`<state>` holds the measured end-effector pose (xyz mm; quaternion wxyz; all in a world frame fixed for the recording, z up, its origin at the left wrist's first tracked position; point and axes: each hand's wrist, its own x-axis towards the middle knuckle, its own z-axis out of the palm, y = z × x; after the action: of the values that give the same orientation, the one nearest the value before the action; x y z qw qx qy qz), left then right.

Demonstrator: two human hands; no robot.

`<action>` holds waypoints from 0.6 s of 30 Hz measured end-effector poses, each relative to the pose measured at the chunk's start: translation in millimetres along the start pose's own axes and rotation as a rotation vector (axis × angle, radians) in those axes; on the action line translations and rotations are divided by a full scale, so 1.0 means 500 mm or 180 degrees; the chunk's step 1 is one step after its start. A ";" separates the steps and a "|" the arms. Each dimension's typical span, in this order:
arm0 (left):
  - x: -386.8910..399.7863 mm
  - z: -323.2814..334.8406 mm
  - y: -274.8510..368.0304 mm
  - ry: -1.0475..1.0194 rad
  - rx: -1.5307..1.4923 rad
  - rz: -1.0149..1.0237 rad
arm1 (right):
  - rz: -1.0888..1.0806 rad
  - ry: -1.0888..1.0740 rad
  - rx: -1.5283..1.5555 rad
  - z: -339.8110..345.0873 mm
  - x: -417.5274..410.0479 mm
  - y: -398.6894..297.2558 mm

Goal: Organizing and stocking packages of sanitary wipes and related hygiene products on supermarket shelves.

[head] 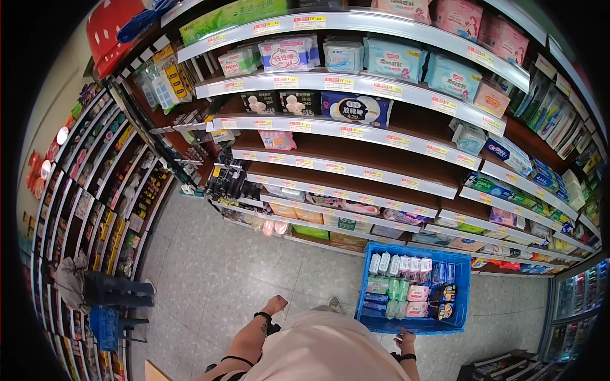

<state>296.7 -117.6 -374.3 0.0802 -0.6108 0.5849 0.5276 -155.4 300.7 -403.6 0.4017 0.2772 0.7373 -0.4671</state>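
My left hand [276,304] hangs over the tiled floor, holding nothing that I can see, its fingers loosely curled. At the near edge of a blue plastic crate [467,300] is my right hand [405,336], its fingers at the rim; whether they grip it is not plain. Inside the crate stand packs of sanitary pads [417,293] in white, pink, green, blue and black wrappers. In front of me rises a shelf unit [343,169] with price strips. Its upper boards hold more packs, such as a dark blue one [356,109] and a light blue one [395,59].
Toothpaste boxes [507,152] fill shelves at the right. A person [114,288] stands by the left shelves beside a blue crate [104,328]. Glass-fronted coolers [574,295] stand at the far right, a dark rack [505,366] at the bottom right.
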 end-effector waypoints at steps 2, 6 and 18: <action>-0.008 0.002 0.010 -0.0059 -0.0003 -0.0022 | 0.0000 0.0030 -0.0055 -0.006 -0.003 0.000; -0.014 0.003 0.008 0.0012 -0.0108 0.0024 | 0.0004 0.0106 -0.0109 -0.004 0.012 -0.002; -0.082 0.009 -0.114 0.0066 -0.0412 -0.0139 | 0.0174 0.0141 -0.0070 0.002 -0.014 -0.024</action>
<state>349.7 -71.3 -375.5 0.0460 -0.6328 0.5369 0.5560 -161.1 294.6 -392.2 0.4009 0.3031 0.7433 -0.4415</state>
